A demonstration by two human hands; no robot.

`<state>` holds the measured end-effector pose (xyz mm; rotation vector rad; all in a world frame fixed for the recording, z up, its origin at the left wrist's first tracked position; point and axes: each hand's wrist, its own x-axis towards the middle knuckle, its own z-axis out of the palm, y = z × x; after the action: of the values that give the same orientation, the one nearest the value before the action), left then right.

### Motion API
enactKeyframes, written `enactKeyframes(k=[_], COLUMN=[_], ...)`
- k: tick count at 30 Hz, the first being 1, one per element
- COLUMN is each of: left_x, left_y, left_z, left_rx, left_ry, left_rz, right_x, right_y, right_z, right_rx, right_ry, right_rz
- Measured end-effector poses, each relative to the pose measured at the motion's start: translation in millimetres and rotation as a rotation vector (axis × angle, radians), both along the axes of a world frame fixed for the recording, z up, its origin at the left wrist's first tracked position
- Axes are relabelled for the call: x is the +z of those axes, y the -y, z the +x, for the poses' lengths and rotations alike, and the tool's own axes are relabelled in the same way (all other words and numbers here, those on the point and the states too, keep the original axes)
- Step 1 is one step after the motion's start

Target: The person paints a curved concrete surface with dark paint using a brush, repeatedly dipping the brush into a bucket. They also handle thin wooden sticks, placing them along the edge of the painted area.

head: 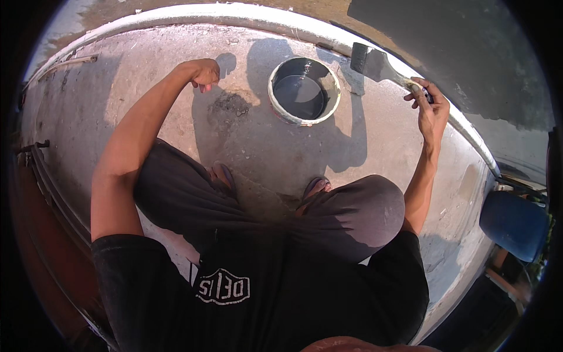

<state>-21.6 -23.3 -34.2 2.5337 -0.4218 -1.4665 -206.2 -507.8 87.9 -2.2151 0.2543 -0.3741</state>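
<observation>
A wide flat paintbrush (373, 62) with dark grey paint on its bristles is in my right hand (426, 99), gripped by the handle. The bristles point left, above the right side of a round bucket (335, 103). Dark grey liquid paint (299, 97) lies inside the bucket, with some smeared up its inner wall. My left hand (206, 74) hangs to the left of the bucket, apart from it, with its fingers curled; whether they are fully closed is hard to see, and no object shows in it.
The bucket stands on a concrete floor (272, 154) before my feet. Beyond it runs a pale raised edge or pipe (246, 15). A dark grey painted surface (466, 57) lies at upper right. A blue container (513, 224) stands at far right, and metal bars (55, 185) at left.
</observation>
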Motion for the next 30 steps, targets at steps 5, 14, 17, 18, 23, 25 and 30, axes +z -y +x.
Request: enactKeyframes(k=[5, 14, 17, 18, 23, 25, 30], left_x=[20.9, 4.4, 2.5, 8.5, 18.5, 12.3, 15.6], left_y=[20.0, 6.7, 8.0, 10.8, 9.7, 7.1, 20.0], left_z=[-9.3, -2.0, -5.0, -12.1, -15.9, -10.4, -5.1], left_rx=[-0.037, -0.011, 0.035, 0.055, 0.044, 0.025, -0.107], left_ry=[0.113, 0.139, 0.195, 0.233, 0.174, 0.157, 0.180], left_rz=[0.173, 0.128, 0.108, 0.082, 0.089, 0.107, 0.061], right_x=[-1.9, -59.1, -76.4, -79.6, -79.3, -63.3, -65.5], right_y=[-85.1, -139.6, -137.8, -136.0, -138.0, -144.0, -112.4], right_z=[18.5, 54.3, 59.2, 58.5, 53.1, 47.1, 35.9], right_rx=[0.282, 0.581, 0.584, 0.591, 0.585, 0.549, 0.553], right_ry=[-0.177, -0.235, -0.260, -0.246, -0.219, -0.199, 0.102], right_rz=[-0.182, -0.553, -0.622, -0.600, -0.592, -0.562, -0.635])
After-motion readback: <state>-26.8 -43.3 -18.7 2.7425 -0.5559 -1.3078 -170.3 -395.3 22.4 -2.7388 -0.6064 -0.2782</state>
